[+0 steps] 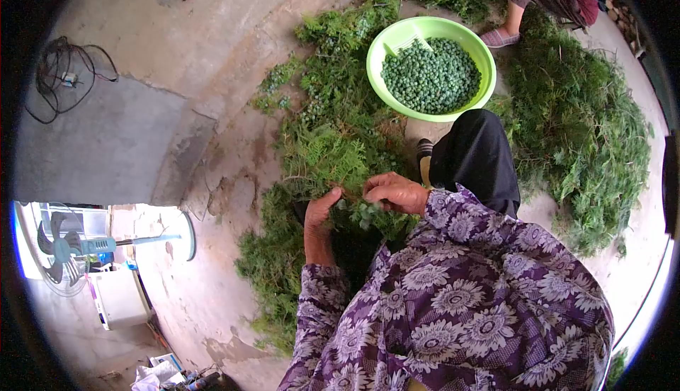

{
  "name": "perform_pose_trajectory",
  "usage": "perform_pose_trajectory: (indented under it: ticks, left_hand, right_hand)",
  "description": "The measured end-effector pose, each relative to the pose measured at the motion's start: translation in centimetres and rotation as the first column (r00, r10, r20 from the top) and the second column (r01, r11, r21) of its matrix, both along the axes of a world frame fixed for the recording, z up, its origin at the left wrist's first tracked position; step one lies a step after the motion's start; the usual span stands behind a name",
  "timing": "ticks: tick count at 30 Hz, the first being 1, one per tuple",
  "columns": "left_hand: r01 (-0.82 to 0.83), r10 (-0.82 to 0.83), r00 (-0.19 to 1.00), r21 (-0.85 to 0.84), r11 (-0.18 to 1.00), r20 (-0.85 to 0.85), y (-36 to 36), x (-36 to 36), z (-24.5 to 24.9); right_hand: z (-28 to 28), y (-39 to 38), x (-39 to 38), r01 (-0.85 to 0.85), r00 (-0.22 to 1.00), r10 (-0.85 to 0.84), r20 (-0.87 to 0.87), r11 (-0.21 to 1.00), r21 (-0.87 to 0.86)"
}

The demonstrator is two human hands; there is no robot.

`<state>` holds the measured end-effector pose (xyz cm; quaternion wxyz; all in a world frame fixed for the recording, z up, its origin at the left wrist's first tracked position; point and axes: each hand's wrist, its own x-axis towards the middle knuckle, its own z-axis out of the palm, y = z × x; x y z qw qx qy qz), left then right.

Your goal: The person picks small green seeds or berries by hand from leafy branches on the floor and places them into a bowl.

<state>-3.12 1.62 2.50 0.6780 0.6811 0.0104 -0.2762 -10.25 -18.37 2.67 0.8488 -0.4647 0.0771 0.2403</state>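
Note:
A leafy conifer branch (329,157) with flat green sprays rises from between my hands over my lap. My left hand (320,214) is closed round its lower end, thumb on top, and the other fingers are mostly hidden. Close beside it on the right, my right hand (398,193) has its fingers curled in a pinch; what lies in the fingertips is hidden. Just below the right hand hangs a cluster of small bluish-green cones (367,217) among leaves. Ahead stands a light green plastic basin (379,86) with many round green cones (432,76) in it.
Cut conifer branches lie in a pile (577,122) to the right and in a long strip (340,51) ahead and left. Another person's slippered foot (501,37) rests beside the basin. At left are a coiled black cable (53,79) and a standing fan (67,246).

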Motion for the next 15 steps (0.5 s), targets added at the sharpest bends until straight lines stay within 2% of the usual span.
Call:
perform_pose_trajectory:
  ticks: [1,2,3,4,5,7,8,10,12,15]
  left_hand:
    - [0.002,-0.002,1.000,-0.001,1.000,0.004,0.3,0.4,-0.1]
    - [-0.069,0.045,0.989,-0.169,0.983,-0.142,0.8,1.0,-0.4]
    - [-0.162,0.065,0.953,-0.319,0.934,-0.295,0.9,1.2,0.0]
    - [-0.181,0.082,0.948,-0.308,0.934,-0.309,1.0,1.1,0.3]
    - [-0.178,0.078,0.947,-0.309,0.934,-0.312,0.8,0.7,0.5]
    - [-0.209,0.179,0.973,-0.232,0.950,-0.145,0.0,-0.4,1.6]
    - [-0.208,0.178,0.973,-0.230,0.951,-0.144,0.2,-0.2,1.3]
    - [-0.135,0.054,0.959,-0.281,0.950,-0.278,0.8,0.7,0.1]
    - [-0.123,0.052,0.961,-0.251,0.960,-0.271,0.9,1.1,-0.7]
    - [-0.123,0.045,0.954,-0.252,0.960,-0.296,0.7,1.0,-0.7]
  right_hand:
    - [0.1,-0.4,-0.2,-0.016,1.000,0.015,0.010,0.999,0.037]
    - [-0.7,-0.8,-0.7,-0.014,1.000,0.013,0.014,0.999,0.036]
    - [-1.4,-1.2,-1.3,-0.001,1.000,0.001,0.002,0.978,0.208]
    - [-2.1,-1.5,-1.9,0.015,1.000,-0.010,-0.016,0.927,0.374]
    - [-2.6,-1.8,-2.2,0.020,1.000,-0.014,-0.019,0.928,0.372]
    - [-1.6,-2.3,-2.4,0.108,0.985,-0.062,-0.159,0.947,0.304]
    - [-1.8,-2.3,-2.2,0.083,0.992,-0.050,-0.119,0.954,0.289]
    - [-1.6,-2.1,-1.3,0.067,0.994,-0.044,-0.095,0.965,0.255]
    - [-1.5,-1.7,-0.2,0.028,0.999,-0.020,-0.047,0.987,0.156]
    - [-1.5,-1.1,0.6,0.067,0.998,-0.067,0.004,0.996,0.065]
